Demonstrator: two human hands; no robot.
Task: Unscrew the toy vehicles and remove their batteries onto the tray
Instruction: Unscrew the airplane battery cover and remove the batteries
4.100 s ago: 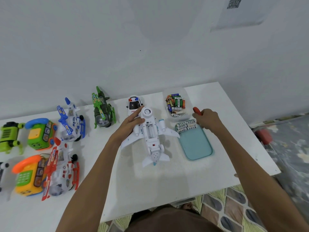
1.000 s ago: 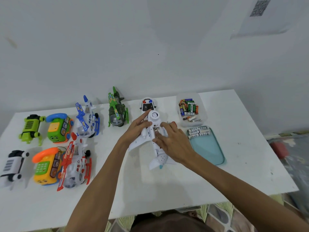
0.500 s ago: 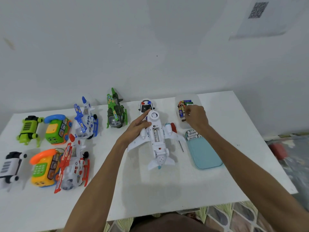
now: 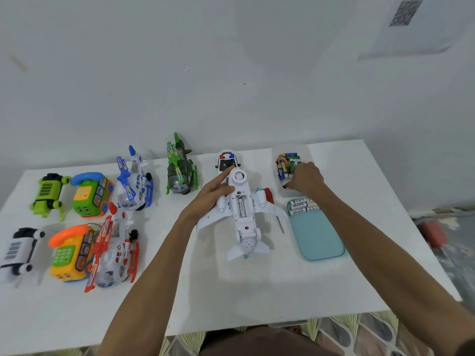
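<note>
White plastic toy plane (image 4: pixel 243 224) belly-up, nose toward wall, battery compartment open; left hand (image 4: pixel 214 194) straight-fingered, steadying it; right hand (image 4: pixel 305 179) curled over battery tub (image 4: pixel 279 190), grasp unclear.

White table (image 4: pixel 257 291) sits against a plain white wall (image 4: pixel 205 73). Paper sheet (image 4: pixel 411 29) with a square code hangs above the table's right end. Patterned floor (image 4: pixel 347 327) shows below its near edge.

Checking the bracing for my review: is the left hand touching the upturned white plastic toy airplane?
Touching. The head view shows the left hand lying against the white plastic toy airplane, fingers straight along its nose.
</note>
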